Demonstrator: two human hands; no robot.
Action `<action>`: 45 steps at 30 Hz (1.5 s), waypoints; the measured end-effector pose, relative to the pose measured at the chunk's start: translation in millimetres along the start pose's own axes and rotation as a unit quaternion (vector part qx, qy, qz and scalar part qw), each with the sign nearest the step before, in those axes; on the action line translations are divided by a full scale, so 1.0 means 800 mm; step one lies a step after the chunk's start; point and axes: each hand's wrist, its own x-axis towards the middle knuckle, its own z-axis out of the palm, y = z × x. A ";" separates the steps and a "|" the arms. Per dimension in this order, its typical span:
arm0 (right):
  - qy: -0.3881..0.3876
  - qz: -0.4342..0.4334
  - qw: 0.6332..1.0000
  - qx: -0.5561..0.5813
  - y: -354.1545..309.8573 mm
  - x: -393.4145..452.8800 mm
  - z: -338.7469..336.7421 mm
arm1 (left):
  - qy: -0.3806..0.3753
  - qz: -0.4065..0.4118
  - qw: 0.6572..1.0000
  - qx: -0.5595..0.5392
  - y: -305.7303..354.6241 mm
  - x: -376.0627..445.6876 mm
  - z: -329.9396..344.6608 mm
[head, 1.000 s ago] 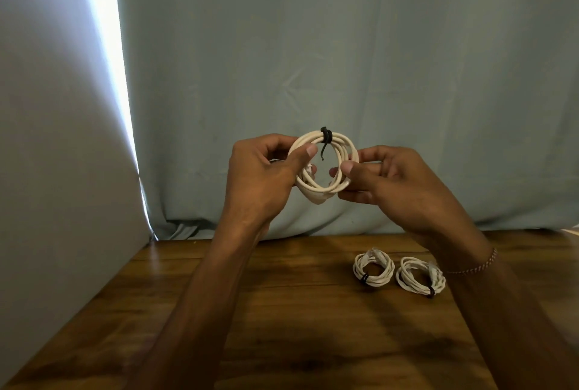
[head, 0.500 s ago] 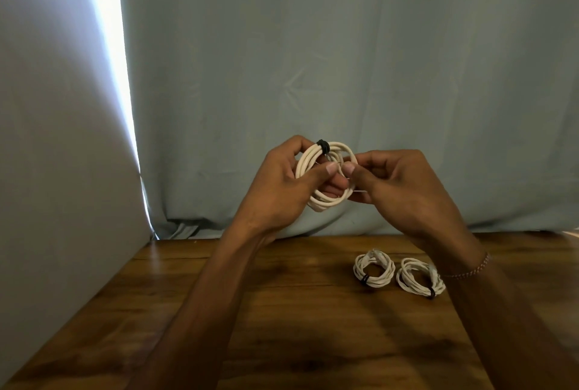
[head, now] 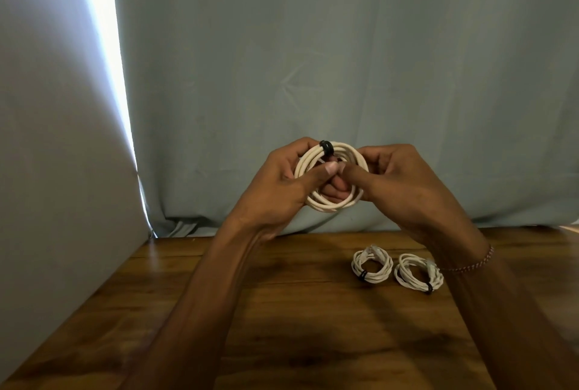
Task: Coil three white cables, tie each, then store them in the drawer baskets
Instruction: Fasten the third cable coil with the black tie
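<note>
Above the wooden table (head: 282, 311), the left hand (head: 275, 192) and right hand (head: 404, 189) both grip one white cable coil (head: 329, 205) bound with a black tie (head: 326, 148); fingers hide its middle. Below the right hand, two tied coils (head: 372, 267) (head: 418, 273) lie on the table.

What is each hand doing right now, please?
Left hand: closed on the white cable coil, thumb across its front.
Right hand: closed on the same coil, pinching its right side.
</note>
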 end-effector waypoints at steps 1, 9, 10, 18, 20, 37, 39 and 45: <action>0.001 0.001 1.000 -0.009 0.000 0.001 0.001 | 0.015 0.001 1.000 0.007 0.002 0.000 -0.001; -0.063 0.025 0.996 0.066 -0.002 0.001 -0.006 | 0.106 -0.035 0.993 0.029 0.007 -0.003 -0.020; -0.087 0.039 0.990 0.101 -0.002 0.001 -0.007 | 0.103 -0.046 0.993 0.018 0.007 -0.002 -0.021; -0.193 0.081 0.951 0.226 0.002 0.005 -0.017 | 0.036 -0.105 0.990 -0.087 0.010 -0.005 -0.031; -0.208 0.083 0.947 0.231 0.001 0.005 -0.020 | 0.021 -0.111 0.990 -0.086 0.013 -0.006 -0.033; -0.084 0.019 0.993 0.086 -0.004 -0.001 -0.010 | 0.046 -0.135 0.990 0.017 0.019 -0.007 -0.030; -0.069 0.007 0.997 0.029 -0.003 -0.001 -0.008 | 0.048 -0.142 0.989 0.013 0.021 -0.006 -0.029; -0.061 -0.006 0.998 -0.009 0.003 0.005 -0.007 | 0.057 -0.149 0.987 -0.026 0.019 -0.005 -0.024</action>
